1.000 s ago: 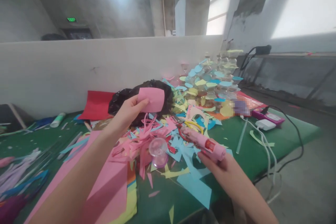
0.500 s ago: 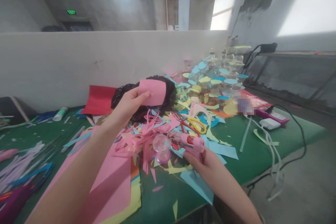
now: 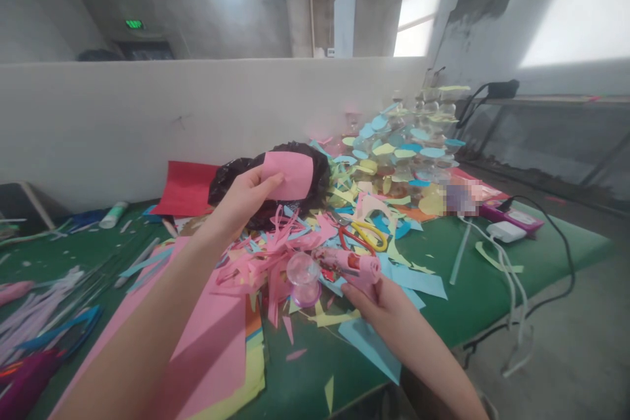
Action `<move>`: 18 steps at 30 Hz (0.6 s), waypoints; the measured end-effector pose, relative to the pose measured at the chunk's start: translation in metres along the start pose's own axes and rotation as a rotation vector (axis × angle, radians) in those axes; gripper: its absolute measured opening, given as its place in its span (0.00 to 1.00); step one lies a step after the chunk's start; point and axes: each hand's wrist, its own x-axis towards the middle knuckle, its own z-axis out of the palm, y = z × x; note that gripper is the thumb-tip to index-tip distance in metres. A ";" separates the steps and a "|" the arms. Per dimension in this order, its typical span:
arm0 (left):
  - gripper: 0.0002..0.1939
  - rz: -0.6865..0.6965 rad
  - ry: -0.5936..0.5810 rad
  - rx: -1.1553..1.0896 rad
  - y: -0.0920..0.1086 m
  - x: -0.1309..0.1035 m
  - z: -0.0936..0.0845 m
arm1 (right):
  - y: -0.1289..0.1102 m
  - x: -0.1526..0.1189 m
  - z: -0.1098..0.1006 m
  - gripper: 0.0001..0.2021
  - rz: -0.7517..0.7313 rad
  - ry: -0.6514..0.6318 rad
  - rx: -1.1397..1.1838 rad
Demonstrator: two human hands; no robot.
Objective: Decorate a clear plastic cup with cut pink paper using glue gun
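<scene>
Between thumb and fingers, my left hand (image 3: pixel 256 185) pinches a square of pink paper (image 3: pixel 294 175) in front of a black plastic bag (image 3: pixel 319 174). My right hand (image 3: pixel 371 295) is wrapped round a pink glue gun (image 3: pixel 350 264) whose nozzle points left. At the nozzle stands a clear rounded plastic piece (image 3: pixel 304 272) with a purple rim at its bottom; whether the two touch, I cannot tell. Pink paper shreds (image 3: pixel 260 256) lie beside the plastic piece. Behind the glue gun are scissors (image 3: pixel 369 236) with red and yellow handles.
Stacked pink sheets (image 3: pixel 211 335) lie on the green table (image 3: pixel 433 315) at front left. Clear plastic pieces with coloured paper discs (image 3: pixel 412 146) pile up at back right. A power strip (image 3: pixel 516 218) with cables sits near the right edge. Red paper (image 3: pixel 189 187) leans at the back.
My left hand and the pink paper have shifted very slightly right and down. The glue gun in my right hand has moved a little to the left.
</scene>
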 end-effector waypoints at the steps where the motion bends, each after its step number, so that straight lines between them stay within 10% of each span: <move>1: 0.20 0.000 -0.004 0.001 0.000 0.000 0.000 | 0.000 0.000 0.000 0.15 -0.002 -0.008 0.006; 18: 0.19 -0.002 -0.011 0.029 0.000 -0.001 0.000 | 0.002 0.000 -0.001 0.16 0.005 0.011 -0.057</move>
